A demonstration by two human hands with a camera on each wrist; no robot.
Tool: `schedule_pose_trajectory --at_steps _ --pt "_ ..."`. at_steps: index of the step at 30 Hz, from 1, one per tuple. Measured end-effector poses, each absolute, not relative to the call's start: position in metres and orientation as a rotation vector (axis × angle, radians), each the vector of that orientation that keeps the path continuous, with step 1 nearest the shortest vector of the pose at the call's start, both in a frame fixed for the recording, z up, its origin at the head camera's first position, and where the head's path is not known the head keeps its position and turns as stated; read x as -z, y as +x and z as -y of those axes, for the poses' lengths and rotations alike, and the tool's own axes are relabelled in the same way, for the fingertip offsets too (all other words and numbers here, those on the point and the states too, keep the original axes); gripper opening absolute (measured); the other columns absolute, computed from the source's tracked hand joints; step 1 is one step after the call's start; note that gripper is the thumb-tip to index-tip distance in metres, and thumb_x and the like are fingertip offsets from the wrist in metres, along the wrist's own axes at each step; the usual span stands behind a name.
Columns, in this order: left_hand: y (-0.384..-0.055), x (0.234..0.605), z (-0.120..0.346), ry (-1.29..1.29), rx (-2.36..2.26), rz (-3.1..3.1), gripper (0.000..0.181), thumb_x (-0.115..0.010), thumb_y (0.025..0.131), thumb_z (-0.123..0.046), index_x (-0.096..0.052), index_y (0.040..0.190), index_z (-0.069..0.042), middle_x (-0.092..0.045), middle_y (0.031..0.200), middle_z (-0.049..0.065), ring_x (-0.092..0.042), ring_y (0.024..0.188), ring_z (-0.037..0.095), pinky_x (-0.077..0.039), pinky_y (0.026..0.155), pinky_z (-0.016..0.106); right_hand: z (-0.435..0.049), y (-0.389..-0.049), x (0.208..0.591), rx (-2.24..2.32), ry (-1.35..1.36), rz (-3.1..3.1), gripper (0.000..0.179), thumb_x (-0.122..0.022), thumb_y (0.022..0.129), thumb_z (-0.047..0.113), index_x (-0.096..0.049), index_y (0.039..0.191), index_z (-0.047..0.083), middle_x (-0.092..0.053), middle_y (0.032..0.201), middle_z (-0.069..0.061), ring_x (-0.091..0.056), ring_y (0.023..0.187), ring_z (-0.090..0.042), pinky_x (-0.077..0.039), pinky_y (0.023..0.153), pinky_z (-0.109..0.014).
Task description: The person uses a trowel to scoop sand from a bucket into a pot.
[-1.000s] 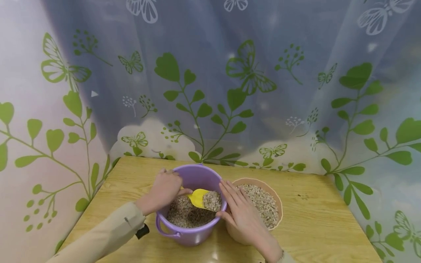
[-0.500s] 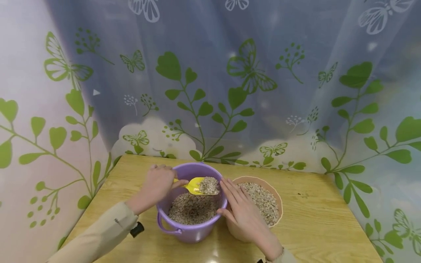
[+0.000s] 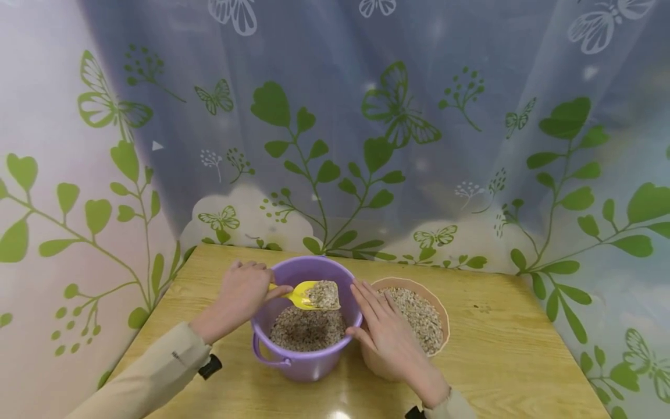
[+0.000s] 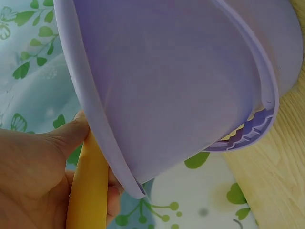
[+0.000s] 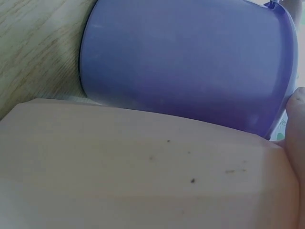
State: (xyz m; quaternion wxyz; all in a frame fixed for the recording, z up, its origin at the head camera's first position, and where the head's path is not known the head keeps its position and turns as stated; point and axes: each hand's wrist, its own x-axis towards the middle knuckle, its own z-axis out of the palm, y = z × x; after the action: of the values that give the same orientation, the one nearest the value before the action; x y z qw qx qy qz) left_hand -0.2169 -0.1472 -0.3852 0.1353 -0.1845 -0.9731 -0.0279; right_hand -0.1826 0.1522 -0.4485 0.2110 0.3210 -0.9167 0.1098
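My left hand (image 3: pixel 235 298) grips the yellow handle of a toy shovel (image 3: pixel 299 295), its blade level above the inside of a purple bucket (image 3: pixel 314 368). Small gravel (image 3: pixel 323 294) is heaped on the blade. More gravel (image 3: pixel 309 329) covers the bucket's bottom. In the left wrist view, the thumb and fingers wrap the handle (image 4: pixel 88 186) beside the bucket's rim. My right hand (image 3: pixel 389 343), fingers extended, rests at the bucket's right rim and over the near left edge of a peach bowl (image 3: pixel 438 304) holding gravel. In the right wrist view, the bowl's side stands against the bucket wall (image 5: pixel 190 62).
Bucket and bowl stand side by side on a wooden table (image 3: pixel 502 343). The bucket's handle (image 3: pixel 269 356) hangs down at its near left side. A curtain (image 3: pixel 335 145) printed with leaves and butterflies hangs behind the table and along both sides.
My left hand has raised the loaded shovel from low in the bucket to near rim height and drawn it slightly left. The right hand has stayed at the rim.
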Motion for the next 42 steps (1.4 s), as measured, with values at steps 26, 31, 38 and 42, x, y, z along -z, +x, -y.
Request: schedule_pose_trajectory --at_steps 26,31,38,42 --pt "-0.214 0.387 0.152 -0.525 0.126 2.756 0.044 -0.072 0.087 -0.053 -0.074 0.080 -0.010 -0.065 0.073 0.001 -0.053 0.064 0.016 -0.035 0.067 0.033 -0.258 -0.168 0.445 -0.399 0.552 2.710 0.074 -0.064 0.099 0.035 -0.028 0.159 0.010 -0.034 0.161 -0.016 -0.031 0.147 -0.039 -0.025 0.112 -0.067" --pt "-0.215 0.388 0.152 -0.521 0.119 2.758 0.046 -0.071 0.088 -0.055 -0.074 0.080 -0.010 -0.064 0.072 0.000 -0.051 0.063 0.015 -0.034 0.066 0.032 -0.273 -0.163 0.451 -0.384 0.529 2.746 0.069 -0.060 0.101 0.037 -0.033 0.157 0.006 -0.036 0.160 -0.017 -0.032 0.147 -0.038 -0.027 0.110 -0.068" --pt "-0.217 0.388 0.152 -0.522 0.114 2.766 0.046 -0.070 0.088 -0.056 -0.071 0.076 -0.011 -0.061 0.069 -0.002 -0.047 0.059 0.013 -0.031 0.063 0.031 -0.279 -0.162 0.458 -0.378 0.522 2.776 0.067 -0.057 0.104 0.038 -0.032 0.157 0.006 -0.034 0.162 -0.015 -0.030 0.149 -0.035 -0.027 0.111 -0.066" --pt "-0.218 0.387 0.151 -0.530 0.123 2.756 0.047 -0.070 0.088 -0.056 -0.072 0.078 -0.011 -0.062 0.070 -0.001 -0.046 0.058 0.012 -0.030 0.063 0.030 -0.279 -0.162 0.459 -0.380 0.518 2.779 0.068 -0.056 0.104 0.037 -0.030 0.158 0.007 -0.033 0.162 -0.014 -0.030 0.149 -0.036 -0.027 0.112 -0.066"
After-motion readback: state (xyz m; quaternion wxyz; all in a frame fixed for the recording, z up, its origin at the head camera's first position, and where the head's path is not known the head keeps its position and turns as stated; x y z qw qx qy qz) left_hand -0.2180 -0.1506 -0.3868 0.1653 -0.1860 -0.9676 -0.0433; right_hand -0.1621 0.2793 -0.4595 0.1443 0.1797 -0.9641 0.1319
